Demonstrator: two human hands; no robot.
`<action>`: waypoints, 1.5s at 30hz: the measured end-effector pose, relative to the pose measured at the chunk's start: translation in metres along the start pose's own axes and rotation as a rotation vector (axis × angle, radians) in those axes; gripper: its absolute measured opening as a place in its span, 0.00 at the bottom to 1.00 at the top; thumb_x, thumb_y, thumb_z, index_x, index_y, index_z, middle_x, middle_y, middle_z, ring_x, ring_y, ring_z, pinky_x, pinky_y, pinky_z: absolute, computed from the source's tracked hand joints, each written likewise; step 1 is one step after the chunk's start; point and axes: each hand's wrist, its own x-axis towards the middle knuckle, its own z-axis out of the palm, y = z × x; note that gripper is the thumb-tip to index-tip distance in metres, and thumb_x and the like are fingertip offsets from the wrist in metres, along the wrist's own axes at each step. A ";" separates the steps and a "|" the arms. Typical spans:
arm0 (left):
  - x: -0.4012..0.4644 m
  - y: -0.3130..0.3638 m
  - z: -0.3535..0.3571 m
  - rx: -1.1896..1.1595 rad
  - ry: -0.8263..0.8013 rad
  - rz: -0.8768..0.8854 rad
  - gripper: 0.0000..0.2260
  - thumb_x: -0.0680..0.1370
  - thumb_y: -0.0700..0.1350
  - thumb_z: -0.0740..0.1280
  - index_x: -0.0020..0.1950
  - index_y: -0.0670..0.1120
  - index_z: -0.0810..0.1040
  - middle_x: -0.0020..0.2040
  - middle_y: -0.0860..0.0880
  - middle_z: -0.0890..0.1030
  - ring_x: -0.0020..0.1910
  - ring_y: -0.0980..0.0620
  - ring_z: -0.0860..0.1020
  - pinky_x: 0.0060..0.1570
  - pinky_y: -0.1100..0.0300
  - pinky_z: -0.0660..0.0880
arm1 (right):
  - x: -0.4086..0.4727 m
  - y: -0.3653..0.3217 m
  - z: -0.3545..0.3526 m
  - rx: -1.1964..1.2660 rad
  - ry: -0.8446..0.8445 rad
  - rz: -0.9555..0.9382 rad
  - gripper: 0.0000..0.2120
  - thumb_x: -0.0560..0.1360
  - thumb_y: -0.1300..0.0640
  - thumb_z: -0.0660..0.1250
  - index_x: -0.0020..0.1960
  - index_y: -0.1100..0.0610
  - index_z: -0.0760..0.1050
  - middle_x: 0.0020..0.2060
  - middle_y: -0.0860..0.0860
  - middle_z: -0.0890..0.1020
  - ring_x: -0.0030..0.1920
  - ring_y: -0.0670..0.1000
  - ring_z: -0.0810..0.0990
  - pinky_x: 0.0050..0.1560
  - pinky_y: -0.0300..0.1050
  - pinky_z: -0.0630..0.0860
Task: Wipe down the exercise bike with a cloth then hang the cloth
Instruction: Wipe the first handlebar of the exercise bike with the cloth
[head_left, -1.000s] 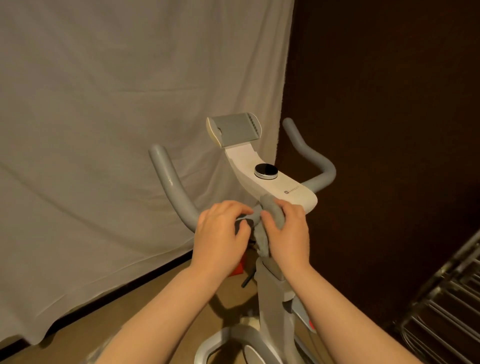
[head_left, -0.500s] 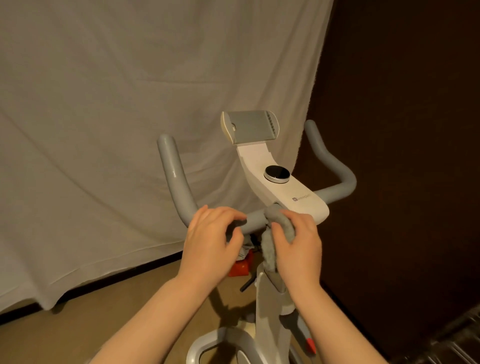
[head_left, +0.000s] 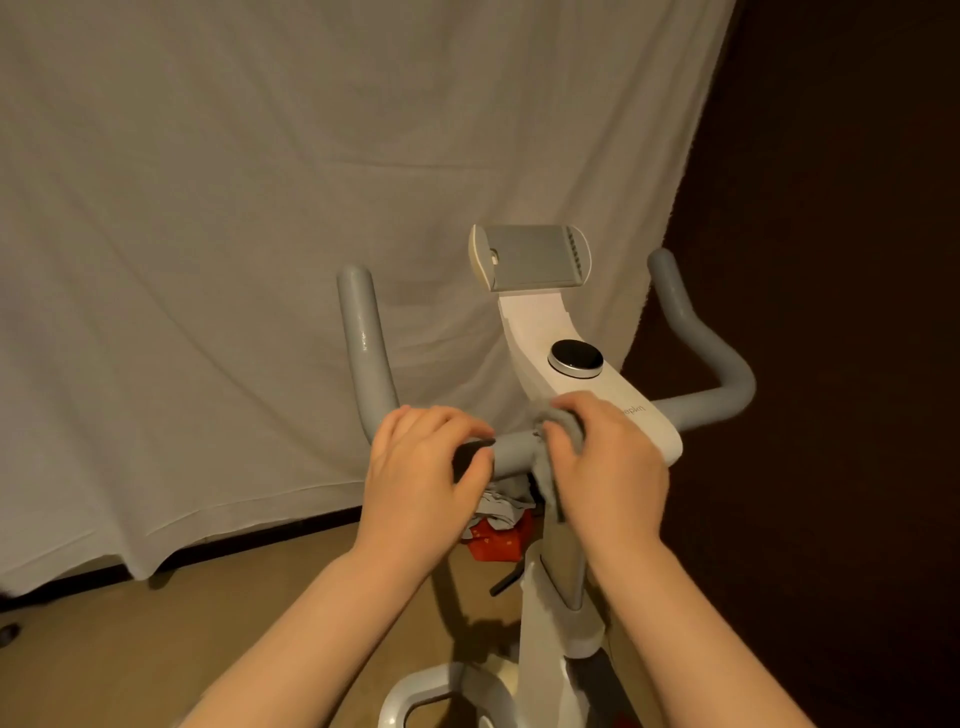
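A white exercise bike (head_left: 550, 639) with grey handlebars (head_left: 514, 452) stands in front of me. Its white console (head_left: 571, 384) carries a round black dial (head_left: 575, 356) and a grey phone holder (head_left: 530, 257). My left hand (head_left: 421, 483) grips the left part of the crossbar, fingers curled over a dark band on it. My right hand (head_left: 608, 467) holds a grey cloth (head_left: 561, 423) against the bar where it meets the console; part of the cloth hangs down under my palm.
A large pale sheet (head_left: 260, 234) hangs behind the bike down to the tan floor (head_left: 156, 649). A dark wall (head_left: 831, 260) fills the right side. Below the bar sits a red object (head_left: 498, 543) with crumpled grey material on it.
The view has shifted left, so the bike sits further right in frame and the metal rack at lower right has left view. Both hands stay on the crossbar, the right one with the cloth slightly higher against the console.
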 end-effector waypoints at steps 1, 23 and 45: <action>-0.003 -0.002 -0.003 0.000 0.026 -0.007 0.07 0.76 0.51 0.63 0.49 0.54 0.81 0.48 0.60 0.78 0.52 0.60 0.72 0.64 0.57 0.63 | -0.004 -0.002 0.004 0.045 -0.050 -0.066 0.08 0.76 0.52 0.68 0.55 0.48 0.78 0.49 0.43 0.80 0.51 0.45 0.77 0.46 0.38 0.70; -0.053 -0.019 -0.031 -0.143 0.093 -0.202 0.13 0.76 0.39 0.67 0.55 0.56 0.79 0.58 0.65 0.74 0.56 0.59 0.76 0.40 0.61 0.69 | -0.048 -0.008 0.043 0.390 0.052 -0.125 0.15 0.73 0.59 0.71 0.59 0.49 0.79 0.53 0.45 0.73 0.48 0.49 0.77 0.42 0.41 0.77; -0.048 -0.031 -0.047 -0.178 0.033 -0.131 0.13 0.76 0.39 0.66 0.55 0.55 0.80 0.56 0.64 0.75 0.56 0.59 0.76 0.40 0.61 0.70 | -0.064 -0.043 0.061 0.541 0.206 0.038 0.18 0.70 0.65 0.74 0.54 0.47 0.80 0.52 0.45 0.72 0.53 0.47 0.75 0.50 0.46 0.78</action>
